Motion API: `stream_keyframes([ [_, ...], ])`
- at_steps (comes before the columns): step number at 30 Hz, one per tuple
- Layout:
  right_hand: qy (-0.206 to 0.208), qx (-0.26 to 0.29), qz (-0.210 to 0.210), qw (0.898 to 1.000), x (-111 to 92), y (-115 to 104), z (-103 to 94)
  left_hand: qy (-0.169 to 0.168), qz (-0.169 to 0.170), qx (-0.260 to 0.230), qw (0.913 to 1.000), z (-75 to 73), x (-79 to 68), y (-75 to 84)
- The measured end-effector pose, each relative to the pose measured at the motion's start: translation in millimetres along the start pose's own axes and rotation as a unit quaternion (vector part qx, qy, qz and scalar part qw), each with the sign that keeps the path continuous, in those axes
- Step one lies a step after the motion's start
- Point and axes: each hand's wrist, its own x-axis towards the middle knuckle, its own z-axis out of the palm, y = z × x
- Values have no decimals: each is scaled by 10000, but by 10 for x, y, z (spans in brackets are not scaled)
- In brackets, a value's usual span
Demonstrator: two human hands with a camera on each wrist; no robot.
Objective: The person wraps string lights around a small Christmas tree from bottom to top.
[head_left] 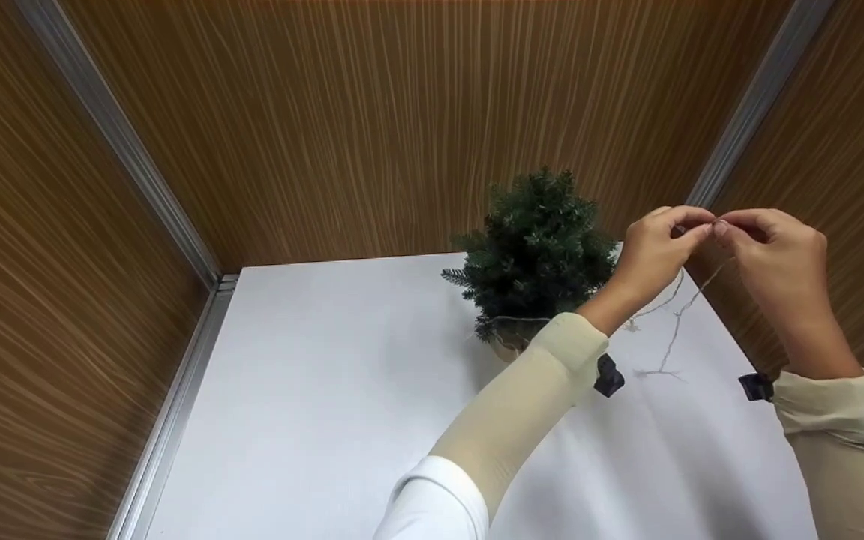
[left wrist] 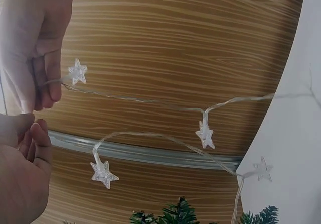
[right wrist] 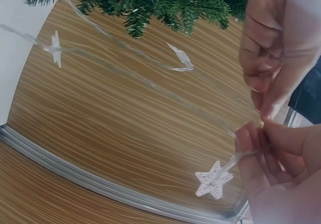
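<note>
Both hands meet fingertip to fingertip in front of the right wall, raised above the right side of the table. My left hand [head_left: 653, 251] and my right hand [head_left: 784, 262] each pinch a clear-wired star string light [left wrist: 145, 101] between thumb and finger. The exact spot where they pinch is covered by the fingertips. Loops of wire hang from the hands, carrying clear plastic stars [right wrist: 214, 180], one close beside the right fingers. To the left of the hands stands a small green artificial Christmas tree [head_left: 541, 247]; the left forearm partly covers its base.
The white table [head_left: 312, 390] carries the tree and part of the light string. Wood-grain panels [head_left: 372, 127] with metal corner strips [head_left: 121, 142] enclose it at the back and both sides. A dark object [head_left: 609, 376] shows beside the left sleeve.
</note>
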Motion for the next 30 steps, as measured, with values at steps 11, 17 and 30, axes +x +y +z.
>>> stream_keyframes([
  [11, -102, 27, -159, 9998, -94, -23, 3, 43, 113, -43, 9999, -48, 15, 7],
  [17, -390, -372, -87, 9985, -170, 23, -6, 62, 160, -21, 9999, -118, 65, 32],
  [30, -406, 709, 526, 9953, -335, 127, 132, 194, -78, -262, 9994, -256, 171, 55],
])
